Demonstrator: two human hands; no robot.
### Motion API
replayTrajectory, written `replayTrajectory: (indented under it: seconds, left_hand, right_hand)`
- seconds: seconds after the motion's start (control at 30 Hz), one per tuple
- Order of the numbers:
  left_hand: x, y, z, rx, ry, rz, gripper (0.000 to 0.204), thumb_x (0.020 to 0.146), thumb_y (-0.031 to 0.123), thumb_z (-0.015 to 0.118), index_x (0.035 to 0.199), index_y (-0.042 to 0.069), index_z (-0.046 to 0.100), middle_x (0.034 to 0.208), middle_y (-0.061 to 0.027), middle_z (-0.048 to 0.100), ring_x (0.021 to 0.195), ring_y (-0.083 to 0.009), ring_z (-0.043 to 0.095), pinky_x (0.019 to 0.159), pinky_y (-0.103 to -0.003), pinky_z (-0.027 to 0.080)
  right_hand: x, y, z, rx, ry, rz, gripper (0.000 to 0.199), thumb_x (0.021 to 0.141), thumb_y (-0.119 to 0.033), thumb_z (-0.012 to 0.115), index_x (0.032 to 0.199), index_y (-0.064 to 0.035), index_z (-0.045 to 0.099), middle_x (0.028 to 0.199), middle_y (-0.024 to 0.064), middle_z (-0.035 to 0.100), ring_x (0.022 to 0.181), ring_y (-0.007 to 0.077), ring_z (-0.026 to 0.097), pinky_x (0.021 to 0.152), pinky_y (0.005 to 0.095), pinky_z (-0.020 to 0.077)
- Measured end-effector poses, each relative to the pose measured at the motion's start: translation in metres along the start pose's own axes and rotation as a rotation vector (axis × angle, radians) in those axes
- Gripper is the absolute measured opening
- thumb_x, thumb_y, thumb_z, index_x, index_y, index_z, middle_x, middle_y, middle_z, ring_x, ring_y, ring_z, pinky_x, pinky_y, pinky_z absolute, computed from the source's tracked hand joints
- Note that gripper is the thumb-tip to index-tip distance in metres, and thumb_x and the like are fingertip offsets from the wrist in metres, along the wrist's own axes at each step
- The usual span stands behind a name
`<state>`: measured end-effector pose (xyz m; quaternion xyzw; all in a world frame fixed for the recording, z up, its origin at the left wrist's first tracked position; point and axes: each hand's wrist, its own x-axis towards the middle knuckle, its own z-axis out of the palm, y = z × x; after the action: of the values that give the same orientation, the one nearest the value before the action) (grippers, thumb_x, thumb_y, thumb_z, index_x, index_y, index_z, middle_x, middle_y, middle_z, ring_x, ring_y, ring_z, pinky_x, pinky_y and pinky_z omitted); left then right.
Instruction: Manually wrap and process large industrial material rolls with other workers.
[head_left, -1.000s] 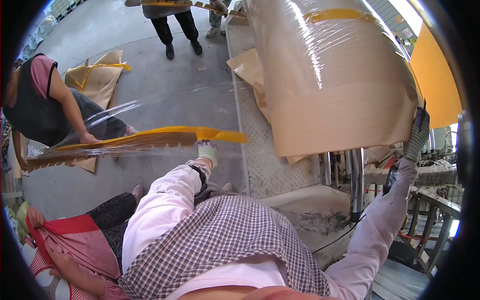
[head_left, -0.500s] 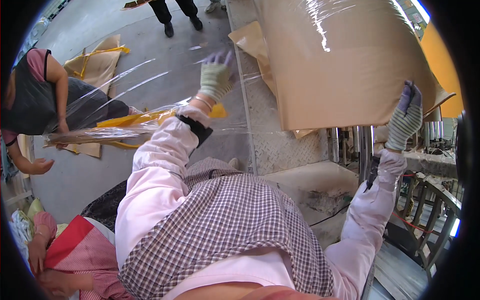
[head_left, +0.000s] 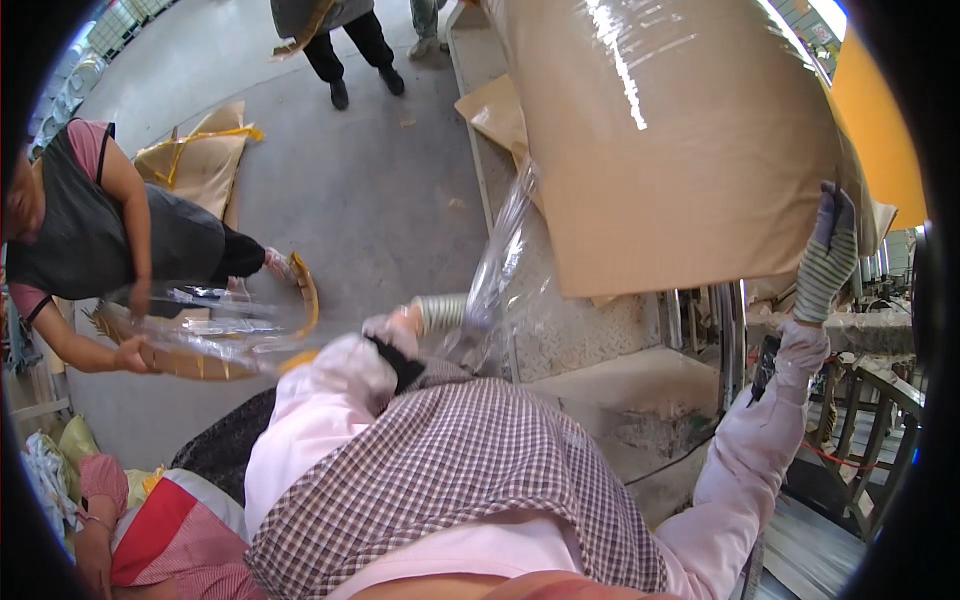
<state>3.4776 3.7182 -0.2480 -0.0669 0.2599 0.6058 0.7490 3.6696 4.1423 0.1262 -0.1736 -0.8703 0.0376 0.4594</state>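
The roll (head_left: 680, 210) is ahead of you, to the right, with the tread plate (head_left: 575, 340) below its left side. Your right hand (head_left: 828, 255) is at its lower right edge; your left hand (head_left: 448, 313) is left of the plate, film (head_left: 508, 240) running between it and the roll. To your left is a co-worker (head_left: 75, 225); beyond, paper (head_left: 205, 165) lies on the floor (head_left: 350, 205).

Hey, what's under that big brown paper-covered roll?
Below the roll's near edge, patterned metal plate and shiny metal bars show. Whatever lies directly beneath is hidden by the roll itself.
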Motion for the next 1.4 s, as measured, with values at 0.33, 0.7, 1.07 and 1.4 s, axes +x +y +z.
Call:
replayTrajectory:
  seconds: [0.33,0.7,1.07,1.4]
  left_hand:
    - [-0.080,-0.030,-0.073,1.769,0.644,-0.194,0.048,0.084,0.052,0.063,0.109,0.012,0.073,0.105,-0.0187,0.071,0.099,-0.0395,0.066,0.087,-0.046,0.052]
    - [-0.039,-0.040,-0.001,1.545,0.173,0.082,0.057,0.076,0.034,0.081,0.121,0.003,0.065,0.103,-0.0170,0.073,0.090,-0.0292,0.068,0.081,-0.042,0.051]
    - [-0.156,-0.065,0.009,1.850,0.710,0.054,0.038,0.082,0.033,0.065,0.107,0.005,0.068,0.095,-0.0226,0.070,0.089,-0.0402,0.068,0.077,-0.048,0.054]
    - [-0.218,-0.114,0.024,1.917,0.855,0.072,0.023,0.085,0.024,0.062,0.100,0.007,0.069,0.088,-0.0187,0.071,0.082,-0.0399,0.068,0.073,-0.048,0.054]
  right_hand:
    - [0.025,0.030,-0.021,-0.202,0.041,-0.058,0.024,0.102,-0.018,0.053,0.113,-0.0002,0.065,0.111,0.0117,0.070,0.102,0.0217,0.066,0.090,0.0330,0.0504]
    - [0.016,-0.003,-0.009,0.046,0.104,0.007,0.020,0.103,-0.019,0.052,0.110,-0.0010,0.060,0.092,0.0078,0.066,0.087,0.0143,0.059,0.080,0.0314,0.0496]
    - [-0.143,-0.190,0.135,0.385,-0.657,-0.089,0.014,0.094,-0.016,0.061,0.103,-0.0062,0.063,0.092,0.0198,0.067,0.084,0.0360,0.067,0.073,0.0440,0.0523]
    - [-0.228,-0.336,0.261,-0.238,-1.493,-0.544,0.022,0.089,-0.020,0.061,0.102,-0.0087,0.075,0.097,0.0145,0.074,0.091,0.0330,0.072,0.078,0.0455,0.0582]
